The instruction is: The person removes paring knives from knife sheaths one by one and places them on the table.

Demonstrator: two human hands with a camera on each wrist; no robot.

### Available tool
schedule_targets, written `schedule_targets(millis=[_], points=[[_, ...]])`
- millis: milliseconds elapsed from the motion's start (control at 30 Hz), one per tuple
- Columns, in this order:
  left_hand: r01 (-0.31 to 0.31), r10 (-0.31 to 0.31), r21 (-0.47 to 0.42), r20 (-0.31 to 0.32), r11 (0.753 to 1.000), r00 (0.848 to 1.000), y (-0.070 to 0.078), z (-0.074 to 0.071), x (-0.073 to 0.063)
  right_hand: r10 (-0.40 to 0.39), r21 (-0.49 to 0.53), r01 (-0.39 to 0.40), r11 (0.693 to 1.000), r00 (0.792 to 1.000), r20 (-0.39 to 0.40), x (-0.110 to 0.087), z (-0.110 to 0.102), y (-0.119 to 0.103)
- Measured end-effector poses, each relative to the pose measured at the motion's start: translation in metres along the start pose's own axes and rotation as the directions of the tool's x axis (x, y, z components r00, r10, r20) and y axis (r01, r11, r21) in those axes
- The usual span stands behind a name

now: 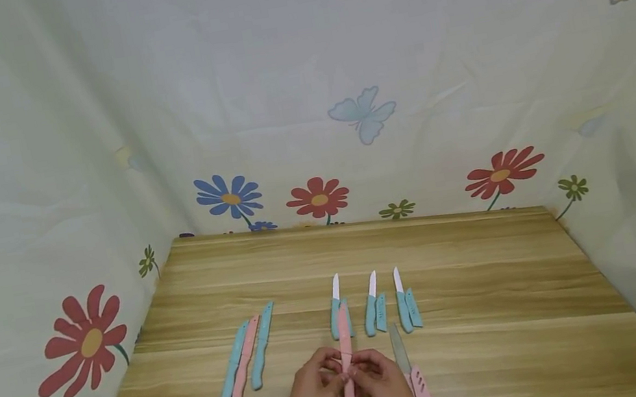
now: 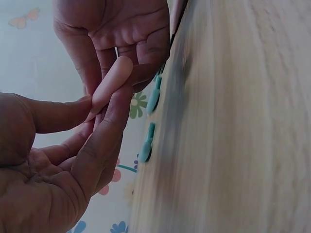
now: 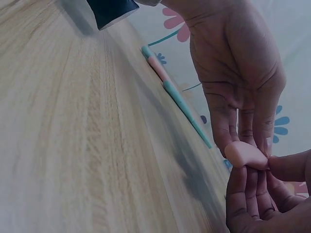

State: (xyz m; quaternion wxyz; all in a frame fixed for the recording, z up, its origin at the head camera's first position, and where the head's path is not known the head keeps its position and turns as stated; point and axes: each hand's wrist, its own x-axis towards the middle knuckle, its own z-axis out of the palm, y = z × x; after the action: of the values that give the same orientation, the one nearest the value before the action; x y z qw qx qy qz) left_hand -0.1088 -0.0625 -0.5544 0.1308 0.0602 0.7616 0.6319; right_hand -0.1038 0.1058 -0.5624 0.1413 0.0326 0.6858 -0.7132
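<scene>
Both hands hold a pink sheathed knife [image 1: 344,333] upright above the near middle of the table, its tip pointing away. My left hand [image 1: 316,393] pinches it from the left between thumb and fingers. From the other side, my right hand [image 1: 381,383] pinches it close to the same spot. In the left wrist view the rounded end of the pink handle [image 2: 114,80] shows between the fingertips of both hands. Beside the right hand lies a grey-bladed knife [image 1: 400,348] with a slotted pink sheath [image 1: 423,393]; the right hand partly hides its handle.
Turquoise knives with bare white blades [image 1: 373,287] lie in a row ahead, each beside its turquoise sheath [image 1: 413,308]. To the left are a pink sheathed knife [image 1: 245,363] and two turquoise ones [image 1: 263,346]. A flowered curtain [image 1: 424,161] surrounds the wooden table [image 1: 502,336].
</scene>
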Motion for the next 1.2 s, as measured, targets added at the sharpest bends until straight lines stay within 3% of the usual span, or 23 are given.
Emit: schedule_targets(millis=[567, 1200], points=[[0.014, -0.014, -0.061, 0.002, 0.998, 1.0, 0.0, 0.015, 0.005, 0.002, 0.006, -0.002, 1.0, 0.998, -0.057, -0.007, -0.011, -0.003], [0.021, -0.021, -0.03, 0.013, 0.999, 1.0, -0.002, 0.018, 0.006, 0.045, 0.011, -0.045, 0.999, 0.998, -0.048, -0.01, -0.014, -0.004]])
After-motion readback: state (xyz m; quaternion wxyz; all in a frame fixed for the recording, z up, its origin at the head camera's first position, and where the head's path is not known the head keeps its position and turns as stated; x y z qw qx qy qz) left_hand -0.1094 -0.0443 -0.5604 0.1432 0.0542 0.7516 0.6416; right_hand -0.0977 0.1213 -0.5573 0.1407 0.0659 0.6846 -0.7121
